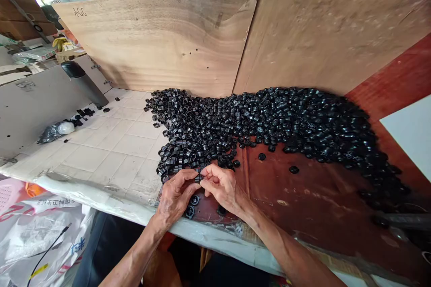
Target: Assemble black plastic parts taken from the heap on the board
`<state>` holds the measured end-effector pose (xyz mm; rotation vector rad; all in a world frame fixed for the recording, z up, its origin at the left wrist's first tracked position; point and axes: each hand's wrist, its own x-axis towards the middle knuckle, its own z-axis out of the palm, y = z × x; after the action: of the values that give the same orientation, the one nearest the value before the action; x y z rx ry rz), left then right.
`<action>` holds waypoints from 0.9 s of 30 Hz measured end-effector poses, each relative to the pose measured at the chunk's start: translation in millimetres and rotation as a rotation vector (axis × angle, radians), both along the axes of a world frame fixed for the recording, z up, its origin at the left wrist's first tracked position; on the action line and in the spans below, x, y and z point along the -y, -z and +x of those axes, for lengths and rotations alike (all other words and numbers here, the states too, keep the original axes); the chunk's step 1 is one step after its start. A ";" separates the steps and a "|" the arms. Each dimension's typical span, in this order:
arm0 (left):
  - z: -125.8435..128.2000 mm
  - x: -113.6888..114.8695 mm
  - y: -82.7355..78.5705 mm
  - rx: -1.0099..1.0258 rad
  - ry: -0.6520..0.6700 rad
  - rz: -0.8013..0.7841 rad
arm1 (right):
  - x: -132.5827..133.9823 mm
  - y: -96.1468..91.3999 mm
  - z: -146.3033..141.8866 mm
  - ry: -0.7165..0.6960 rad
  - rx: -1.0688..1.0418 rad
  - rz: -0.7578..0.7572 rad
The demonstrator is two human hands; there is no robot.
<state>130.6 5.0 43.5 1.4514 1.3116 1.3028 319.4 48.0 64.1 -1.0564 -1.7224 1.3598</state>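
My left hand (178, 190) and my right hand (218, 183) meet over the front part of the table. Between their fingertips is a small black plastic ring (198, 178), partly covered by the fingers, pinched from both sides. Just below the hands lie a few loose black round caps (190, 211) with spoked centres, and another dark cap (221, 210) sits under my right wrist. Right behind my fingers a big heap of black plastic rings (188, 143) begins; farther right it turns into a heap of black caps (313, 125).
Plywood boards (168, 40) stand upright behind the heap. On the left, a dark thermos flask (84, 84) leans near a grey side panel, with a black plastic bag (52, 133) close by. Two single caps (294, 169) lie on the red-brown surface. White plastic bags (43, 242) hang at lower left.
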 end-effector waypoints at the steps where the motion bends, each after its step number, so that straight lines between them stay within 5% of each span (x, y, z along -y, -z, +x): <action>1: -0.6 1.1 -2.0 -0.027 0.003 0.016 | -1.5 -1.2 1.7 -0.014 -0.014 -0.084; 3: -1.2 3.5 -8.3 -0.058 0.034 0.000 | -6.2 -6.5 7.9 -0.017 0.012 -0.107; 8: -0.1 6.8 -21.3 -0.231 0.133 -0.136 | -15.1 -14.5 22.1 -0.109 0.282 0.299; 14: 3.9 -4.3 -4.8 -0.198 -0.143 -0.163 | -8.5 8.8 12.0 -0.281 0.521 0.489; 22: 8.6 -15.1 7.0 -0.378 -0.124 0.039 | -11.7 10.5 12.1 -0.084 0.459 0.394; 27: 5.3 -12.2 7.1 -0.135 -0.048 -0.148 | -13.2 10.0 9.1 -0.040 0.224 0.238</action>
<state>135.9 17.3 36.4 1.4322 1.5073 1.1283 328.4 61.3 54.1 -1.0747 -2.0213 1.0583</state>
